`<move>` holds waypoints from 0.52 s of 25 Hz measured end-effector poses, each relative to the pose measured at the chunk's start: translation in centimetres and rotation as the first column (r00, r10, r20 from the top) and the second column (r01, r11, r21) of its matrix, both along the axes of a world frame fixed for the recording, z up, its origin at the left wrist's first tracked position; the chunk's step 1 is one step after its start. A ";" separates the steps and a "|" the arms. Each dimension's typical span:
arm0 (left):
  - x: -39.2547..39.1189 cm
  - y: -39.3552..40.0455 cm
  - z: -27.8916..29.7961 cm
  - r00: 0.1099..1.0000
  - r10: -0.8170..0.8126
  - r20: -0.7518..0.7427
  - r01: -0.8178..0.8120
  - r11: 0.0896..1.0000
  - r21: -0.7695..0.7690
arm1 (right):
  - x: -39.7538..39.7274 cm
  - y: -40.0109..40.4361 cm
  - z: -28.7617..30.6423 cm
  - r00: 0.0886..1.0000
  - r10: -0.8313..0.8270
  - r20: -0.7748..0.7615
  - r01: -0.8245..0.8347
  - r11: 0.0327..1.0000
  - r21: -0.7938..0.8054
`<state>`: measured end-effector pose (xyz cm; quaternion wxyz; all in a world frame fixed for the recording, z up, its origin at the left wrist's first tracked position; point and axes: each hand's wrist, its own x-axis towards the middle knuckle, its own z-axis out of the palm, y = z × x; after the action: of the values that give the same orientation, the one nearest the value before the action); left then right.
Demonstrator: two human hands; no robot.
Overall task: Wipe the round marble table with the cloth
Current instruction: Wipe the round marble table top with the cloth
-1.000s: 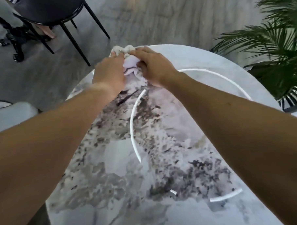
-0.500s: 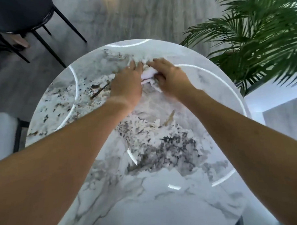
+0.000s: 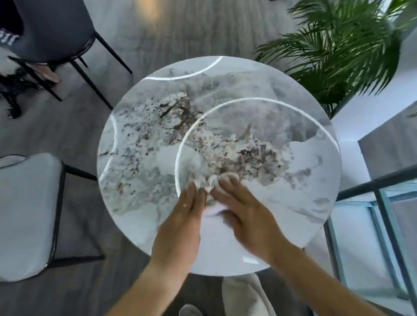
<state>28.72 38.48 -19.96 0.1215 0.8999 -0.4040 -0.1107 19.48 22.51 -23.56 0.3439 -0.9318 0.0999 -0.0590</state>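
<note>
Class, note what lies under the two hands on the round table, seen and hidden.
A crumpled white cloth lies under the left hand and right hand, on the marble table. Only its edges show beyond and between them; the rest, and the marble beneath, is covered.

A polished marble counter (image 3: 300, 201) shines glossy and smooth, its white and grey surface flecked with dark brown-black veining and mirroring bright curved rings of light. On it lies a soft, crumpled white cloth (image 3: 212, 210), matt against the sheen. The floor (image 3: 185, 27) shows grey wood-grain planks with a dull satin gleam. A pale chair (image 3: 21, 213) at left has a smooth padded seat on a thin black metal frame; a dark chair (image 3: 53, 28) stands on slim black metal legs. At right, a rack (image 3: 383, 179) of dark metal bars holds clear glass panes.
</note>
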 end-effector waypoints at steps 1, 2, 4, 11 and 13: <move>-1.0 1.9 -0.1 1.000 0.007 -0.002 -0.007 1.000 0.012 | -1.0 1.6 -0.1 1.000 0.027 0.006 -0.026 1.000 -0.003; -1.4 3.0 -0.3 1.000 0.015 -0.003 -0.015 0.999 0.030 | -1.5 2.6 -0.3 0.999 0.042 0.010 -0.042 0.999 -0.006; -1.0 3.3 -0.5 0.999 0.044 -0.019 -0.044 0.998 0.043 | -0.7 3.0 -0.3 0.998 0.056 0.017 -0.055 0.998 -0.033; 9.6 0.1 -1.3 0.958 0.282 0.055 -0.284 0.958 0.033 | 13.9 -0.7 0.2 0.986 0.165 0.002 -0.165 0.983 -0.080; 14.6 -1.8 -1.7 0.935 0.343 0.085 -0.345 0.938 0.014 | 19.7 -2.6 0.1 0.981 0.191 -0.033 -0.193 0.978 -0.083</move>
<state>43.27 36.66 -21.65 0.1098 0.9620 -0.2433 -0.0569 39.17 19.91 -23.47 0.3065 -0.9516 0.0111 -0.0179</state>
